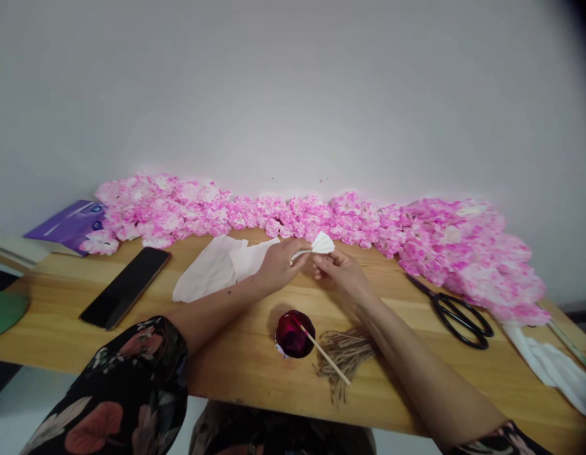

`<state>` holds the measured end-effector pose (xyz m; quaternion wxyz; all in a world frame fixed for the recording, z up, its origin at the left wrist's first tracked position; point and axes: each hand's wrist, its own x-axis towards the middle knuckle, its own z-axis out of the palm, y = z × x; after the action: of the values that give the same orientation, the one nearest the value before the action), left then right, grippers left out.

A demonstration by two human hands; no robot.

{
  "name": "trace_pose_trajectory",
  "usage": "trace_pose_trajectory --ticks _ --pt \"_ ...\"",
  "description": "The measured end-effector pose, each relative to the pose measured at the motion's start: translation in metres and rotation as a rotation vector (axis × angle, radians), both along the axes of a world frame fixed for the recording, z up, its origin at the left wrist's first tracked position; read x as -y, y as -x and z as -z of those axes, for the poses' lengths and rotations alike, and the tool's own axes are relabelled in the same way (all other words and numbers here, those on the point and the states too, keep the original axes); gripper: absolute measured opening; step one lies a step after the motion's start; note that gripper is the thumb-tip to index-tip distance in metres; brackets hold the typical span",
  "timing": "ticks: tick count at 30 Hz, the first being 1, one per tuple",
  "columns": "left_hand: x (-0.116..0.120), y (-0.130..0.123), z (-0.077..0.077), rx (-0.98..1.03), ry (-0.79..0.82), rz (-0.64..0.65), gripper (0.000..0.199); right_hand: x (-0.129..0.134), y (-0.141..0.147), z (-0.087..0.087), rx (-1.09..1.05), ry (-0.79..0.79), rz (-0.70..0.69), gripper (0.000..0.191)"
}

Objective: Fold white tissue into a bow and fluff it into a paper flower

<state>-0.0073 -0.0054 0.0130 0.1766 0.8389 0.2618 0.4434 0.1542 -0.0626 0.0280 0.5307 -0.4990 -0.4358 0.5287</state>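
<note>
At the left edge, a green object (pixel 7 313) is cut off by the border, too little of it showing to name. Near it lie a purple plastic packet (pixel 68 224), its right end behind pink-and-white paper flowers (pixel 302 215), and a dark-screened smartphone (pixel 125 287). The flowers line the back of the wooden table (pixel 245 379) against the wall. White paper sheets (pixel 210 268) lie partly behind the left hand (pixel 278 265), which pinches a pleated white paper fan (pixel 323 243) at its narrow waist, above the table's middle, in front of the flowers. The right hand (pixel 343 275) has its fingers gathered at the fan's lower edge; I cannot tell whether they grip it. Below, a cup of magenta liquid (pixel 295 335) holds a wooden stick (pixel 328 360), its lower end hidden. Thin brown ties (pixel 345 354) lie beside it, partly covered by the right forearm. Farther right, black-handled scissors (pixel 458 319) have their blade tips hidden by the flowers. Crumpled white material (pixel 553 363), paper or cloth, is hard to make out; a thin rod (pixel 572 346) beside it runs out of view.
</note>
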Motion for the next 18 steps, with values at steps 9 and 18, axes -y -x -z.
trace_pose_trajectory --ticks 9,18 --pt "0.003 -0.005 -0.005 0.319 0.717 0.297 0.026 -0.006 -0.01 0.001 0.158 -0.05 -0.076 0.04" --pt "0.003 -0.005 -0.004 0.227 0.674 0.279 0.02 -0.005 -0.011 0.003 0.42 -0.138 0.091 0.037"
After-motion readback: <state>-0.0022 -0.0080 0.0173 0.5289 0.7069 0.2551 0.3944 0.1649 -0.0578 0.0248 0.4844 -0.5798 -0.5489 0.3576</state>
